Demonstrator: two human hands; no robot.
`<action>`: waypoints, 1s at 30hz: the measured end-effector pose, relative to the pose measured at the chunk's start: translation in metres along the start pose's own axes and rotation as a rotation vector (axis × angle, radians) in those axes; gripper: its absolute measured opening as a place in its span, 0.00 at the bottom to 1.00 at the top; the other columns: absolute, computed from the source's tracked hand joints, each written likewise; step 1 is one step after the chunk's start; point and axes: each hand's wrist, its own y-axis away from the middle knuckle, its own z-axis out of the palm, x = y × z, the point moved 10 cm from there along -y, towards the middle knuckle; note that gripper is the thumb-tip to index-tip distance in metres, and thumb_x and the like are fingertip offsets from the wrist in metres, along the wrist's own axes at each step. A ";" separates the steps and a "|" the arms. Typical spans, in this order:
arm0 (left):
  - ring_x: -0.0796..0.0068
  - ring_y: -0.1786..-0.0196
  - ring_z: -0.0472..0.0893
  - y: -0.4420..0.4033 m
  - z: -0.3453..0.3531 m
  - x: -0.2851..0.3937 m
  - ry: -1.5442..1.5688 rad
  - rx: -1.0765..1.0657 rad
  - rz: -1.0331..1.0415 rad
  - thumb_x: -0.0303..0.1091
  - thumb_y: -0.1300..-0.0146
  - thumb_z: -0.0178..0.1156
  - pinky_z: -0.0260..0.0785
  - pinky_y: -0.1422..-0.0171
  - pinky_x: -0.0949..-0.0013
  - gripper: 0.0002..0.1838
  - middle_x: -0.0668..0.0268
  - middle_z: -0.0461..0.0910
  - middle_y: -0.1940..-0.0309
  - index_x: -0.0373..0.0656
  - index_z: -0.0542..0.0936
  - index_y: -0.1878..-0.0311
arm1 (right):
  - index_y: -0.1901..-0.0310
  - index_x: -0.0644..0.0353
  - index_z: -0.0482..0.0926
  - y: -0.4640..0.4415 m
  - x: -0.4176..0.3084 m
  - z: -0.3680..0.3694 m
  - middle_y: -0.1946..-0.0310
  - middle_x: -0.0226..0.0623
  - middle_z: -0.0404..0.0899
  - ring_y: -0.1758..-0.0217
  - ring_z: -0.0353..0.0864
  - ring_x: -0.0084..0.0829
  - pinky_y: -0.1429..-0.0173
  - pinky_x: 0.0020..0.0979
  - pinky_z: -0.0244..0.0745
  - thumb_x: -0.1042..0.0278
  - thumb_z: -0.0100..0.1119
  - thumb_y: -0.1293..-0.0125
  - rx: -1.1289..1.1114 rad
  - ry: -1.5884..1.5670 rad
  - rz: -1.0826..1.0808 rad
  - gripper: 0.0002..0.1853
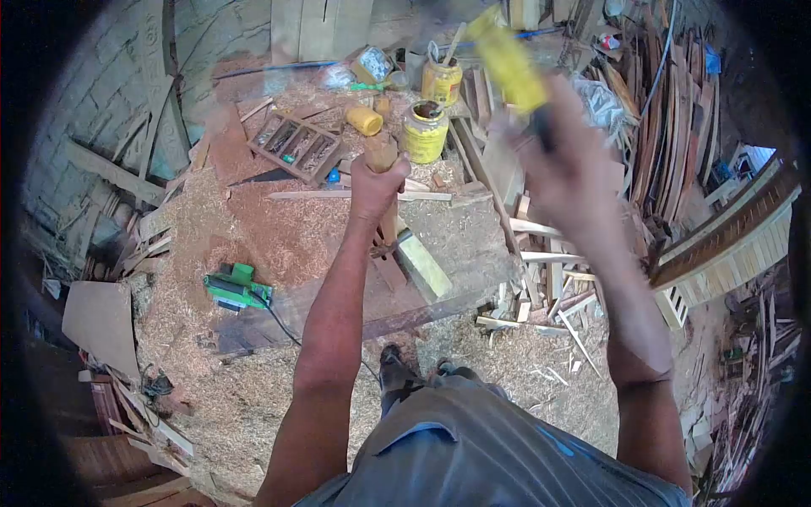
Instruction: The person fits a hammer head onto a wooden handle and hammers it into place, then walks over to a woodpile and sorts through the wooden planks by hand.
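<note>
My right hand (574, 160), raised at upper right and smeared by motion, grips a hammer-like tool (507, 63) with a yellow and black handle. The tool's far end is blurred near the top edge. Over the workbench (338, 287), my left hand (378, 184) is wrapped around an upright-looking piece of wood (381, 153), whose top shows above the fist. Below that fist a dark, clamp-like part (383, 248) is hard to make out. A pale wooden block (424, 264) lies just right of it.
A green power planer (238, 287) with a cord rests at the bench's left. Behind my left hand are a compartmented wooden tray (296, 148), a yellow tub (425, 133) and a fallen yellow container (364, 120). Offcuts (541, 291) are piled at right; shavings cover bench and floor.
</note>
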 end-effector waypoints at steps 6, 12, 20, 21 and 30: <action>0.83 0.79 0.75 -0.004 0.003 0.003 0.020 0.011 -0.024 0.33 0.38 0.71 0.67 0.75 0.73 0.09 0.74 0.78 0.80 0.40 0.82 0.67 | 0.52 0.55 0.86 -0.054 -0.007 -0.206 0.53 0.42 0.89 0.55 0.91 0.31 0.51 0.29 0.84 0.64 0.61 0.30 0.802 0.787 -0.455 0.10; 0.79 0.78 0.77 -0.011 0.003 -0.041 -0.156 -0.050 -0.207 0.30 0.41 0.73 0.69 0.72 0.70 0.09 0.74 0.79 0.77 0.37 0.84 0.61 | 0.48 0.58 0.83 0.041 0.043 0.113 0.62 0.34 0.82 0.63 0.82 0.24 0.59 0.26 0.76 0.65 0.63 0.29 -0.314 0.382 -0.100 0.12; 0.82 0.78 0.77 -0.013 0.012 -0.002 -0.046 -0.015 -0.033 0.34 0.35 0.70 0.68 0.74 0.73 0.09 0.73 0.79 0.77 0.39 0.83 0.65 | 0.42 0.62 0.78 0.008 0.013 -0.031 0.74 0.23 0.73 0.74 0.71 0.16 0.70 0.22 0.67 0.68 0.67 0.28 0.260 -0.418 0.023 0.17; 0.82 0.78 0.76 -0.015 0.011 -0.004 -0.063 -0.018 -0.045 0.34 0.35 0.70 0.68 0.74 0.73 0.09 0.73 0.79 0.77 0.39 0.82 0.66 | 0.45 0.60 0.78 -0.012 0.016 -0.069 0.75 0.24 0.75 0.74 0.74 0.17 0.70 0.24 0.67 0.69 0.66 0.28 0.375 -0.442 -0.025 0.14; 0.81 0.79 0.77 -0.007 0.013 -0.009 -0.064 -0.033 -0.033 0.32 0.36 0.70 0.68 0.74 0.72 0.08 0.71 0.80 0.77 0.39 0.82 0.66 | 0.49 0.60 0.73 -0.012 0.022 0.056 0.75 0.45 0.80 0.70 0.82 0.47 0.67 0.47 0.75 0.71 0.61 0.34 0.123 0.445 -0.247 0.14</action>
